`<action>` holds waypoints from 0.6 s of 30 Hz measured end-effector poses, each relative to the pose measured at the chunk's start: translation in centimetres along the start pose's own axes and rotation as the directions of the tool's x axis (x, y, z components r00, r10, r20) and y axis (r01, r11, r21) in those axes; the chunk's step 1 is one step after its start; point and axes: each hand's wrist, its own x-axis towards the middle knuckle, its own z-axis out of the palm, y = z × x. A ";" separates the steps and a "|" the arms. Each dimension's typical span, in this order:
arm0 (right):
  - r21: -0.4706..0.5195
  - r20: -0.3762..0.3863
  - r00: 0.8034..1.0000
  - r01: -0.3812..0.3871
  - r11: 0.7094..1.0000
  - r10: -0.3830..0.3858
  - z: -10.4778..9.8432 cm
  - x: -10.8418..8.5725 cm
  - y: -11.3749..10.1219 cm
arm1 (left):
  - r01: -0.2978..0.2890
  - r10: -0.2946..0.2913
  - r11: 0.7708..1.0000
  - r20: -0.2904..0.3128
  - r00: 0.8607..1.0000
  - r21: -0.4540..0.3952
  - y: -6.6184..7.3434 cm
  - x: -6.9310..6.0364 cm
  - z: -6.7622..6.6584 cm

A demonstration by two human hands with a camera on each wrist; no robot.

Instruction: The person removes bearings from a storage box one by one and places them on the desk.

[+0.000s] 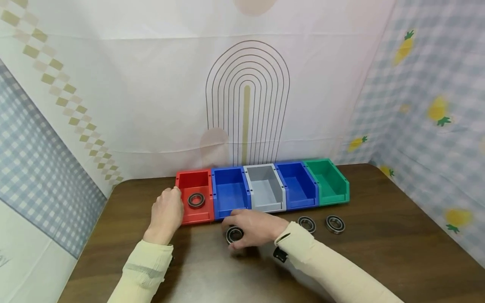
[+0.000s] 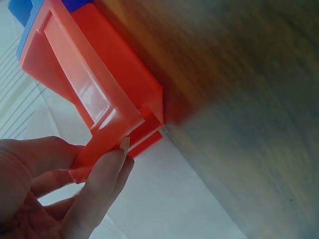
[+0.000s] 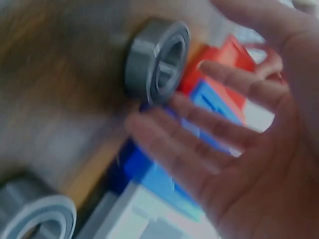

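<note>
My left hand (image 1: pixel 165 215) pinches the side rim of the red bin (image 1: pixel 200 217) between thumb and fingers, plainest in the left wrist view. Inside that bin lies a ball bearing (image 1: pixel 195 206), a dark ring with a metal edge. In front of the first blue bin (image 1: pixel 231 189), my right hand (image 1: pixel 254 227) reaches over a second bearing (image 1: pixel 229 236) on the table. The right wrist view has this bearing (image 3: pixel 140 64) beside my spread fingers, none curled round it; whether a fingertip touches it I cannot tell.
A grey bin (image 1: pixel 263 191), another blue bin (image 1: pixel 297 187) and a green bin (image 1: pixel 329 183) continue the row rightward. Two more bearings (image 1: pixel 336 231) lie on the brown table (image 1: pixel 386 227) right of my right wrist. A patterned cloth (image 1: pixel 159 105) hangs behind the bins.
</note>
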 end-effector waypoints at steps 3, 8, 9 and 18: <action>0.093 -0.043 0.999 0.011 0.996 -0.007 -1.1 -1.0 0.9 | 0.003 -0.003 1.000 -0.005 1.000 0.004 -0.2 -0.1 -0.1; 0.208 -0.180 0.982 -0.023 0.978 0.062 -2.8 -3.5 3.4 | -0.004 0.004 1.000 -0.015 1.000 0.020 -0.1 0.1 0.0; 0.224 -0.219 0.973 -0.026 0.974 0.077 -3.0 -3.9 4.0 | -0.004 0.004 1.000 -0.017 1.000 0.023 -0.2 0.2 0.0; 0.338 -0.395 0.853 -0.209 0.918 0.340 -5.0 -8.5 9.3 | -0.003 0.004 0.999 -0.018 1.000 0.052 -0.1 -0.1 0.0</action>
